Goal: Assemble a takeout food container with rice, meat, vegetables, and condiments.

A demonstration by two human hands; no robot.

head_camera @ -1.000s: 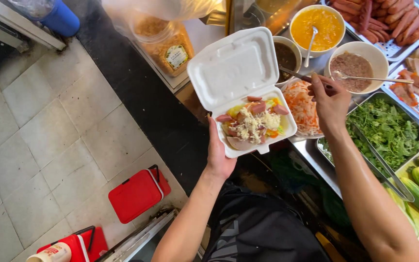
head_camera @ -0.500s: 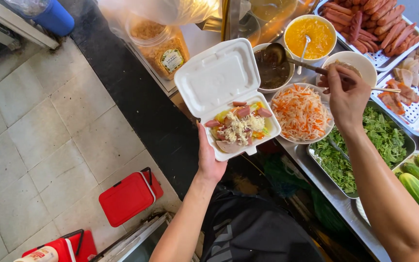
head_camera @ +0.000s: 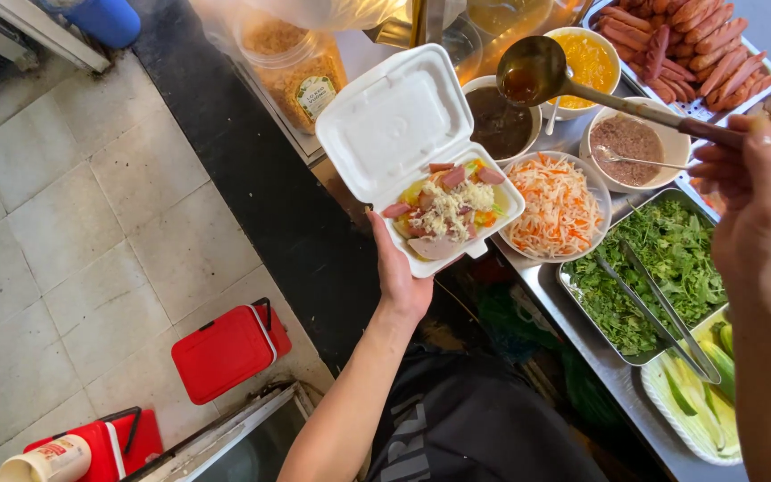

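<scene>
Foam box (head_camera: 421,152) rests on upturned left hand (head_camera: 401,272); raised right hand (head_camera: 765,210) grips ladle (head_camera: 582,85).

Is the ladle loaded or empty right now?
Loaded: the ladle, held by the right hand above the dark sauce bowl, has brown liquid pooled in it.

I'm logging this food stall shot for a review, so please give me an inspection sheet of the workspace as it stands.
Surface: steel counter crowded with bowls and trays.
Job's things: open foam box of sliced sausage and shreds; ladle holding dark sauce, raised above the dark sauce bowl.
Clutter: shredded carrot bowl, greens tray with tongs, sausages, lidded jar.
Grippers: left hand under the box; right hand grips the ladle handle.
Cables: nothing seen.
Surroundings: tiled floor, red boxes.
</scene>
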